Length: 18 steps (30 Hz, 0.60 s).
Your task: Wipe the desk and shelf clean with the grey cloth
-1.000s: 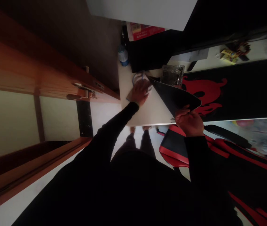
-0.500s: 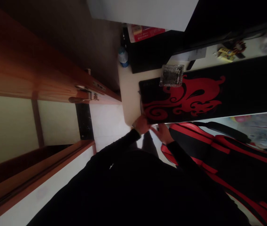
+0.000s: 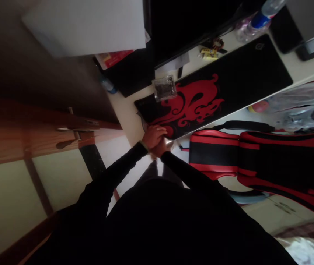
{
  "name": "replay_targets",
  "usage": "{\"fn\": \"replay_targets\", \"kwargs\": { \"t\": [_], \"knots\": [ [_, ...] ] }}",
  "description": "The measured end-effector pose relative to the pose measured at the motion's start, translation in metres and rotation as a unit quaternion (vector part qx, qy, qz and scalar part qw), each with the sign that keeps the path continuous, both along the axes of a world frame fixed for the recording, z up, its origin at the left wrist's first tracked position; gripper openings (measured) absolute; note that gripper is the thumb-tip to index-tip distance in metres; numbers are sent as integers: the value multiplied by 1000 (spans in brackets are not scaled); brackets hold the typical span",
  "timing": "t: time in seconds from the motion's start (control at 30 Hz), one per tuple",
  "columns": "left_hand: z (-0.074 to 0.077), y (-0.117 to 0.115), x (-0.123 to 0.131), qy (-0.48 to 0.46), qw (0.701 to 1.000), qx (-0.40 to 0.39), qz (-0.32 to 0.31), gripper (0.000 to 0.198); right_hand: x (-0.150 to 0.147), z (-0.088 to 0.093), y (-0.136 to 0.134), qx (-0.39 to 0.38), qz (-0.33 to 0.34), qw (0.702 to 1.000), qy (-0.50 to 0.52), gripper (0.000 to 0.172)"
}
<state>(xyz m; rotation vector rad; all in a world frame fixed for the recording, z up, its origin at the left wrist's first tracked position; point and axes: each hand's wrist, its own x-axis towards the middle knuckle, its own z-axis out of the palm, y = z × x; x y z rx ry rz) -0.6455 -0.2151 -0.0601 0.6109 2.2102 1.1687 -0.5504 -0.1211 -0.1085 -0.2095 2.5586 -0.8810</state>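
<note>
the left hand [image 3: 153, 136] lies curled over the right hand [image 3: 161, 148], the two pressed together at the near edge of a long black and red mouse mat [image 3: 223, 84], towards its left end. the left fingers [image 3: 157, 129] are bent and closed, and they seem to touch the mat's edge. the right hand is mostly hidden under the left, so i cannot tell whether either hand is gripping something or only resting there. a pale sliver just right of the hands is too small to make out.

the mat lies flat on a cream desk [image 3: 124, 106], running from near left to far right, with a red swirl printed on it. it looks thin and soft, so it should weigh little and flop if lifted by one end. holding it by both short ends, or rolling it, would probably handle best.

a clear plastic box [image 3: 164, 88] with dark contents sits on the mat's far edge, and it may slide if the mat moves. a red and black gaming chair [image 3: 215, 152] stands on the right, and a wooden door with a lever handle [image 3: 68, 129] is on the left.
</note>
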Motion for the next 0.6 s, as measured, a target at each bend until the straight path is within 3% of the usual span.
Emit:
{"fn": "replay_targets", "kwargs": {
  "t": [0.07,0.13,0.2,0.3,0.47,0.53,0.6],
  "knots": [
    [-11,3,-13,-53,988,8,142,32,-3,1,5,12,2,1000,-5,59],
    [-23,2,-28,-104,948,17,301,19,-8,4,19,9,12,1000,3,59],
    [-34,-1,-42,-154,902,37,402,15,-13,7,42,3,13,1000,17,59],
    [-41,-6,-57,-207,864,94,450,27,-21,7,88,-4,3,999,37,59],
    [-35,-5,-67,-230,838,123,479,30,-33,-1,175,-43,38,997,52,52],
    [-32,-3,-71,-235,829,129,491,28,-32,-3,200,-46,6,997,65,49],
    [-30,-1,-74,-240,823,135,498,28,-23,-4,208,-16,-74,994,78,48]
  ]
}}
